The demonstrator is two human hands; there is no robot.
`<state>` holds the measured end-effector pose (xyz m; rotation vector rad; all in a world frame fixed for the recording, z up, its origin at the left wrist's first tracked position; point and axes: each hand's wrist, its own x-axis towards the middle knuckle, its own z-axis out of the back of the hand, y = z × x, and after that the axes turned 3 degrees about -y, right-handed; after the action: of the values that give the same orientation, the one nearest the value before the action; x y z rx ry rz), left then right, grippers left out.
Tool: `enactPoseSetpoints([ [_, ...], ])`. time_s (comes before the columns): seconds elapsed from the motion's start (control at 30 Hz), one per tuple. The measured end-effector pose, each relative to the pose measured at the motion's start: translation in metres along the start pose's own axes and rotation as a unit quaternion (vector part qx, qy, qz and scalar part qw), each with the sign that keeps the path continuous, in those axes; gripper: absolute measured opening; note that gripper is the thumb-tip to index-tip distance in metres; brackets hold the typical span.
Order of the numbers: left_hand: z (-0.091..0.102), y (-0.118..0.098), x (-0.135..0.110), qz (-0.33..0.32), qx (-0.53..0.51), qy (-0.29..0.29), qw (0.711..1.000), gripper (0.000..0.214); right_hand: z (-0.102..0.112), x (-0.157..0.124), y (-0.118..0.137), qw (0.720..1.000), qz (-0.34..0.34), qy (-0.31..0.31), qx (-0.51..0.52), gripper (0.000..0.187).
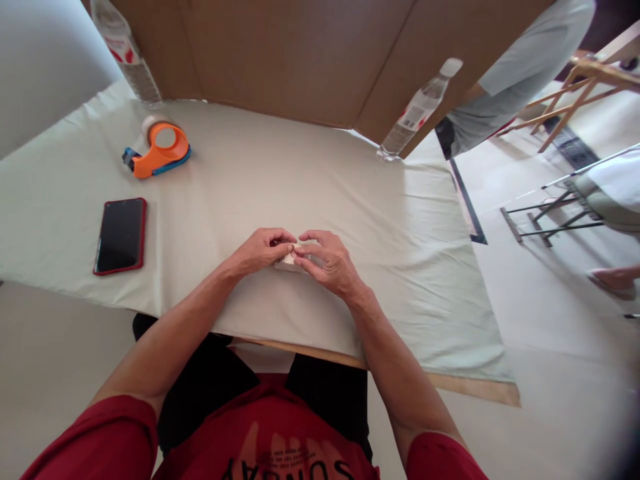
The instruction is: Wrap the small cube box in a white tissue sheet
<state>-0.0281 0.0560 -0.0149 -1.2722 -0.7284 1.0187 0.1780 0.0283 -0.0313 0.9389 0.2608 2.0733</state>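
Note:
A small whitish object lies low over the cloth-covered table, near its front edge; its kind is hard to make out. Both of my hands meet at it. My left hand pinches it from the left with thumb and forefinger. From the right, my right hand has its thumb and fingertips closed on the same object. The fingers cover much of it.
An orange and blue tape dispenser and a red-cased phone lie on the left. Two water bottles stand by a brown cardboard panel at the back. A person in grey is beyond the panel's right end.

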Motion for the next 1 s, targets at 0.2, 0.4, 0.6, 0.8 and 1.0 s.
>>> enactPoseSetpoints([
  [0.2,0.0,-0.001,0.0,0.013,-0.009,0.001,1.0,0.031,-0.001,0.002,-0.001,0.998,-0.024,-0.003,0.052,0.007],
  [0.4,0.001,-0.002,0.0,0.005,0.002,0.001,1.0,0.029,0.01,-0.002,-0.005,0.99,-0.065,-0.061,0.108,0.02],
  [0.6,0.002,0.0,0.0,0.002,-0.004,0.01,1.0,0.028,0.006,-0.002,0.001,0.999,-0.036,-0.003,0.028,0.021],
  [0.8,0.002,-0.001,0.0,0.021,-0.002,0.014,1.0,0.03,0.008,-0.002,0.005,0.996,-0.047,-0.013,0.08,0.019],
  [1.0,0.007,0.001,0.003,0.015,0.041,-0.041,0.998,0.035,0.009,-0.007,-0.019,0.97,-0.16,-0.111,0.147,0.018],
])
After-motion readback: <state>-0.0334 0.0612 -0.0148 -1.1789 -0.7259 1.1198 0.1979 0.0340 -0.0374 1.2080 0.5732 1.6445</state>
